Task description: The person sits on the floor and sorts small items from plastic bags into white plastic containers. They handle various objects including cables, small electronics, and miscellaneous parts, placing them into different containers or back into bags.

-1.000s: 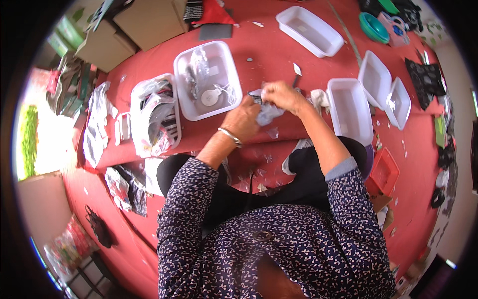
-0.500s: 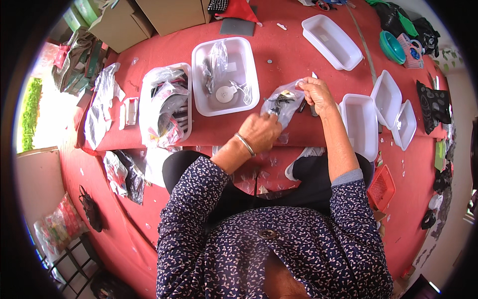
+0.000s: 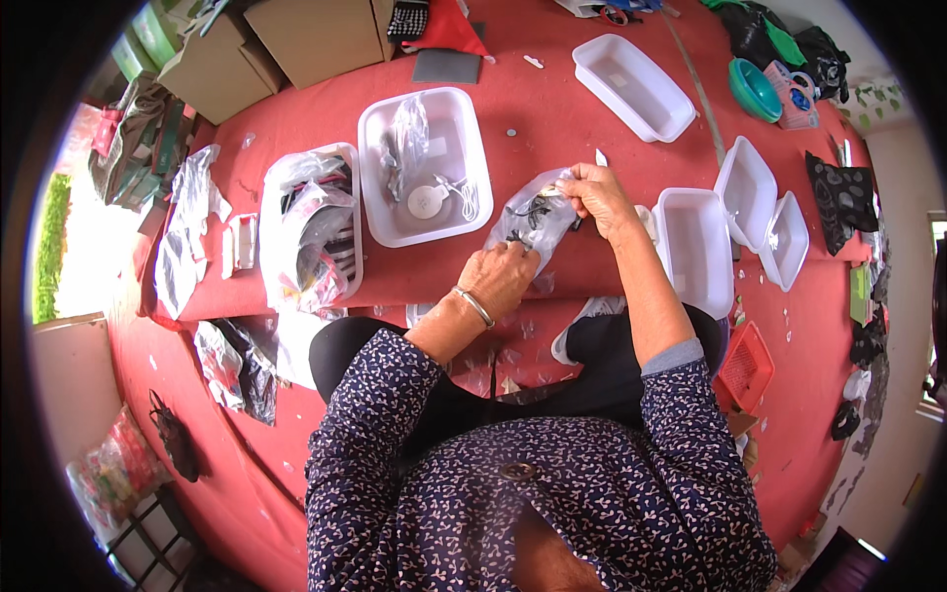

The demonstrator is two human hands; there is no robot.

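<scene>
A clear plastic bag (image 3: 548, 229) with dark, cord-like items in it is stretched between my two hands. My right hand (image 3: 598, 197) pinches its upper right edge. Fingers of my left hand (image 3: 500, 277) are closed on the bag's lower left part, with a silver bracelet on that wrist. Just left of the bag stands a white tub (image 3: 422, 232) with a round white device with a white cable (image 3: 428, 201) and a crumpled plastic bag (image 3: 409, 138) in it. Part of a dark object behind the bag, near my right hand, is hidden.
At the left a white tub holds bagged dark and striped things (image 3: 318, 227). White tubs (image 3: 693, 247) stand to the right, another (image 3: 634, 89) farther back. Cardboard boxes (image 3: 316, 35) are at the far left, teal bowls (image 3: 755, 91) at the far right, a red basket (image 3: 747, 367) by my right knee.
The view has shifted slightly, moving the scene a little leftward. My left hand sits lower on the bag, which is spread wider between both hands.
</scene>
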